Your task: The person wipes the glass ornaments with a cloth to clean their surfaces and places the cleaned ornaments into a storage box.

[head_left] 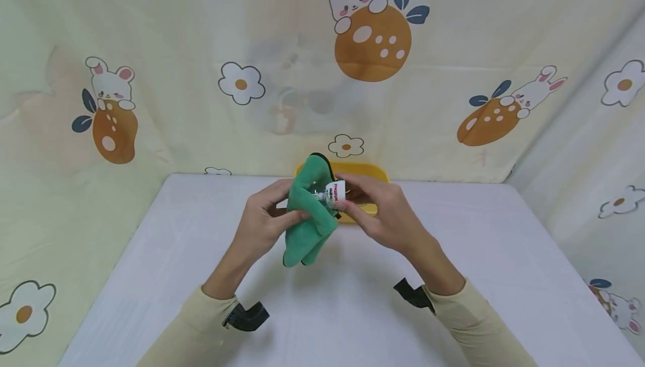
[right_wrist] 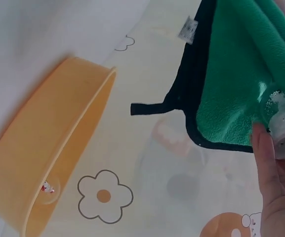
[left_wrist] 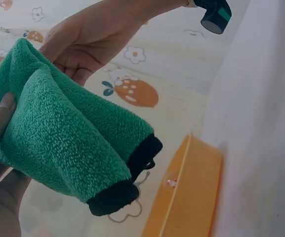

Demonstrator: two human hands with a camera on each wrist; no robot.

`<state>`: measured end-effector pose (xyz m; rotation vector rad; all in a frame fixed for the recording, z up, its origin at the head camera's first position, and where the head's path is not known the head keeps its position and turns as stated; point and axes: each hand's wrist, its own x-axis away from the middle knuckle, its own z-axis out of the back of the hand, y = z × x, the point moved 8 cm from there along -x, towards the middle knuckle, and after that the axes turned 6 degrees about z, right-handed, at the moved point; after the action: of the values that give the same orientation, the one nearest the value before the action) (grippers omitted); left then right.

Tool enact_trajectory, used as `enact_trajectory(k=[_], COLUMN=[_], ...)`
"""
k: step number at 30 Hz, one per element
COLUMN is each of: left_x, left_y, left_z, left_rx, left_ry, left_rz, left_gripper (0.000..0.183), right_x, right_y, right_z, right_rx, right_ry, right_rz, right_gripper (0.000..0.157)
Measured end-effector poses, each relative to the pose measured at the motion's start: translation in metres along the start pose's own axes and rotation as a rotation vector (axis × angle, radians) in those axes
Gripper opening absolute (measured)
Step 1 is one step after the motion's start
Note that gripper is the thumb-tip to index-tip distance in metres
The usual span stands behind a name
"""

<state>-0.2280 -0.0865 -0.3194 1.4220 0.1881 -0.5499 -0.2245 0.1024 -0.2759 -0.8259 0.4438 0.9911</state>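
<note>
My left hand (head_left: 259, 218) grips a folded green towel (head_left: 304, 238) with dark edging, thumb on the near side. My right hand (head_left: 388, 210) pinches the white, lettered base of a small snow globe (head_left: 336, 192) between thumb and fingers. The clear dome points left into the towel's fold, which partly hides it. In the right wrist view, white flakes show inside the snow globe's dome (right_wrist: 278, 101) against the cloth. The towel (left_wrist: 58, 123) covers the snow globe in the left wrist view. Both hands are above the table.
A yellow tray (head_left: 373, 172) stands at the table's back edge, behind the hands. Inside it sits a small clear round thing (right_wrist: 48, 188) with a red and white figure. A patterned cloth backdrop (head_left: 282, 8) rises behind the white table (head_left: 453, 232).
</note>
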Motion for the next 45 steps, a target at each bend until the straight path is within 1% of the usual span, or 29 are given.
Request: enact_trajectory(k=[4,7,10,12,13,18,21,25,30,32,36,39,41,45], left_x=[-0.001,-0.002,-0.002,-0.001,-0.001,0.0,0.0,0.0,0.0,0.0,0.001,0.001,0.001,0.001], left_y=[0.004,0.004,0.001,0.0,-0.001,-0.002,-0.002,-0.001,0.001,0.0,-0.004,-0.008,-0.01,-0.01], left_z=[0.001,0.003,0.005,0.006,0.006,0.007,0.007,0.005,0.004,0.004,0.005,0.005,0.005,0.006], left_rx=[-0.036,-0.044,-0.035,-0.026,-0.022,0.004,0.026,0.041,0.051,0.051,0.032,0.019,0.011,0.002], left_ry=[-0.008,-0.014,-0.011,-0.006,-0.005,0.008,0.012,0.003,-0.032,-0.046,-0.063,-0.072,-0.076,-0.076], left_rz=[-0.054,-0.079,-0.073,-0.059,-0.05,0.0,0.024,0.049,0.089,0.105,0.141,0.162,0.171,0.192], left_gripper=[0.052,0.055,0.057,0.058,0.058,0.058,0.059,0.059,0.055,0.054,0.053,0.051,0.051,0.05], right_x=[0.001,0.001,0.0,0.0,0.0,0.001,0.002,0.003,0.004,0.004,0.004,0.004,0.004,0.005], right_y=[0.004,0.005,0.004,0.002,0.001,-0.003,-0.006,-0.012,-0.019,-0.021,-0.023,-0.024,-0.025,-0.027], right_z=[-0.002,-0.003,-0.005,-0.007,-0.008,-0.011,-0.01,-0.006,-0.002,-0.001,0.0,-0.001,0.0,0.0], right_rx=[-0.019,-0.025,-0.044,-0.041,-0.036,0.061,0.098,0.144,0.192,0.202,0.249,0.299,0.328,0.325], right_ry=[-0.029,-0.061,-0.095,-0.114,-0.124,-0.162,-0.159,-0.131,-0.088,-0.079,-0.093,-0.106,-0.109,-0.115], right_rz=[-0.073,-0.112,-0.13,-0.122,-0.112,-0.063,-0.032,0.062,0.201,0.233,0.262,0.287,0.305,0.331], right_gripper=[0.043,0.046,0.053,0.057,0.058,0.065,0.068,0.066,0.062,0.06,0.058,0.064,0.072,0.075])
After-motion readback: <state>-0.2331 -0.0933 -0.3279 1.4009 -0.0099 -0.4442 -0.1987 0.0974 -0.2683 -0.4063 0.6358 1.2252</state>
